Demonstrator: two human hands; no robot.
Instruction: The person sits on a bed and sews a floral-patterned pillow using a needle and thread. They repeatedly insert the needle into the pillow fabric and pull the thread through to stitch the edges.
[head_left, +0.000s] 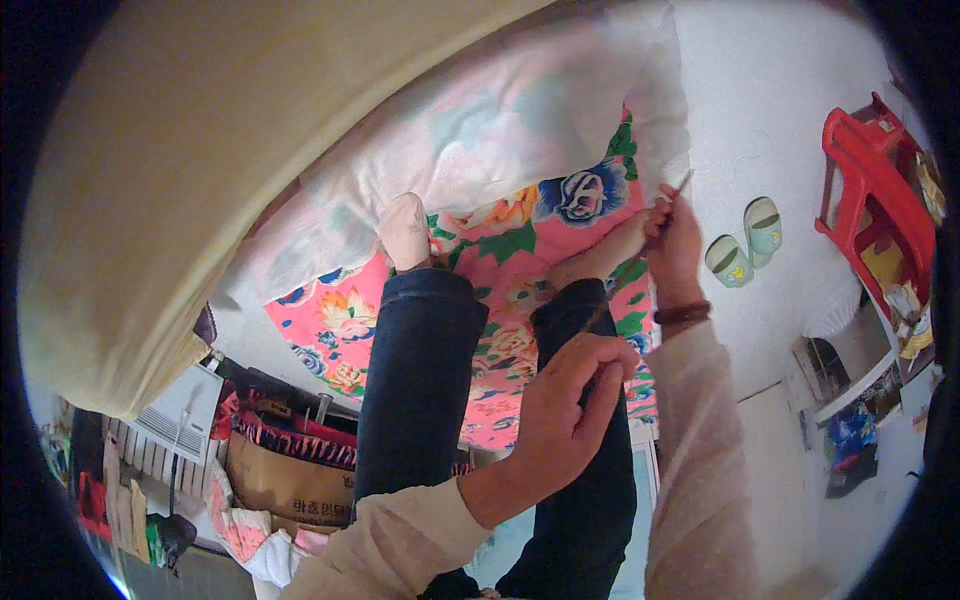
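Note:
A pink floral cloth lies under my legs, with a whitish, see-through layer over its far part. My right hand, a dark bracelet at its wrist, is by the cloth's right edge and beside one of my feet. It pinches a thin stick-like piece whose tip points up. Over my right knee is my left hand, its fingers curled and pressed together; whether they hold something is hidden. A faint, blurred brownish line slants between the two hands.
Green slippers rest on the pale floor right of the cloth. Farther right stands a red plastic stool. A large beige cloth hangs across the upper left. At lower left are a cardboard box and a white appliance.

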